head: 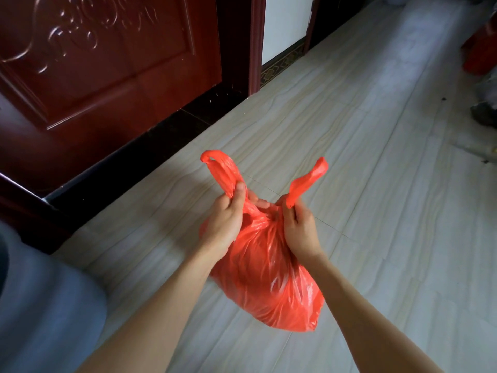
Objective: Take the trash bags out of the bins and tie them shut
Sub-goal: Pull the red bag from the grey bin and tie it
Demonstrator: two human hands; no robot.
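Pale tiled floor [376,184] here, dark red door [107,63] far left. Left hand [224,224] is pinched shut on the left handle [222,170], right hand [301,230] on the right handle [308,181]. Red trash bag [269,278] hangs right between the hands, handles sticking up and splayed apart, so they probably cross over the middle next.

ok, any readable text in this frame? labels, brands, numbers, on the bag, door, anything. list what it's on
None readable.
Red bag: plain plastic, no print showing; left hand and right hand each grip a handle.
Door: only a carved scroll pattern, no letters.
Baseboard strip by the wall: a geometric pattern, no text.
Floor: plain tiles.
Things at the right edge: too blurred to tell.
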